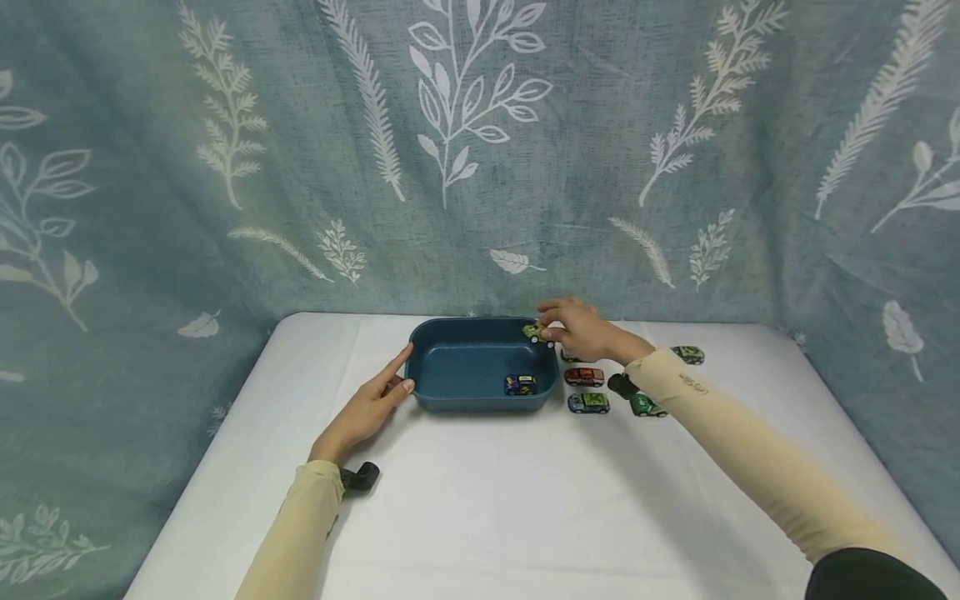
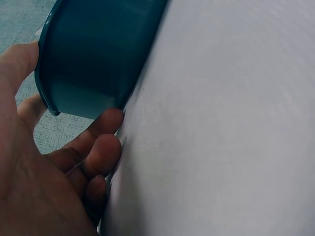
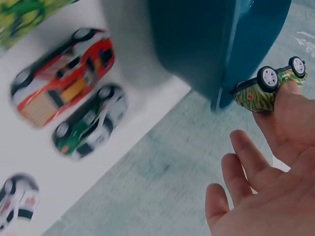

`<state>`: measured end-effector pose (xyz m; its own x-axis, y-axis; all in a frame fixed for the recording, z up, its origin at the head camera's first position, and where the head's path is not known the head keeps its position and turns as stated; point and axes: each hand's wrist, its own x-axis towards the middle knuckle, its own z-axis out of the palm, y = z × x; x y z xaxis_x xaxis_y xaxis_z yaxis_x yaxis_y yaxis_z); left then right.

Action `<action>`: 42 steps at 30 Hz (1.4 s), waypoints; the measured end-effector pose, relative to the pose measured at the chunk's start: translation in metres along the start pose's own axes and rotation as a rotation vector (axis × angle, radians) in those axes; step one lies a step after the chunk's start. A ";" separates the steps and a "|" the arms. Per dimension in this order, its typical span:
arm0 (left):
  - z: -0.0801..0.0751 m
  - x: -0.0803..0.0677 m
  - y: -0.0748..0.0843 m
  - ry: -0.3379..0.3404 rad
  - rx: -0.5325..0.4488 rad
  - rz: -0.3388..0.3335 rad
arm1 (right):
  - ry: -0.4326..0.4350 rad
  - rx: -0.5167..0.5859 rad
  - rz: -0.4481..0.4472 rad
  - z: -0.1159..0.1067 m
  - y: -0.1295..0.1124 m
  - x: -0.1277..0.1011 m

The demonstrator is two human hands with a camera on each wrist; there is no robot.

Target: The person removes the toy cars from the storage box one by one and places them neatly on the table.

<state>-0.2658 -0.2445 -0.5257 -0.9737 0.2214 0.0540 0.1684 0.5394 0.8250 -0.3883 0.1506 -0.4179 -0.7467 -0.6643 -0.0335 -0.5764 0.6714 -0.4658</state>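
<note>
Over the far right rim of a dark teal tray (image 1: 483, 405), my right hand (image 1: 588, 333) pinches a yellow-green toy car (image 1: 535, 332) between thumb and finger. The car's wheels (image 3: 269, 77) face the camera in the right wrist view, and the other fingers are spread apart from it. At the tray's left end, my left hand (image 1: 367, 412) touches the outer wall and rim. The left wrist view shows its fingertips (image 2: 110, 120) against the tray's end wall, with some fingers loosely bent. Inside the tray, near the front right, sits a purple-and-yellow toy car (image 1: 521, 384).
Right of the tray stand a red car (image 1: 584, 377), a blue-green car (image 1: 588, 403), a green car (image 1: 645, 406) and another greenish car (image 1: 688, 355). A green-and-white car (image 3: 91, 123) is partly hidden in the head view. Behind the white table (image 1: 480, 500) hangs a leaf-patterned curtain (image 1: 480, 233).
</note>
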 end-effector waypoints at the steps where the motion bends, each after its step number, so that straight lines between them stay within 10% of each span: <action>1: 0.000 -0.001 0.000 0.000 0.001 -0.003 | 0.001 -0.005 0.001 -0.002 0.002 -0.003; 21: 0.000 -0.001 0.002 -0.016 -0.017 -0.006 | 0.106 -0.126 0.067 -0.044 0.079 -0.094; 42: 0.002 0.000 0.001 -0.009 -0.007 -0.007 | 0.116 -0.438 0.163 -0.031 0.136 -0.154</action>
<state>-0.2650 -0.2423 -0.5256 -0.9735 0.2246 0.0429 0.1602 0.5357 0.8290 -0.3626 0.3543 -0.4488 -0.8569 -0.5144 0.0351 -0.5155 0.8557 -0.0457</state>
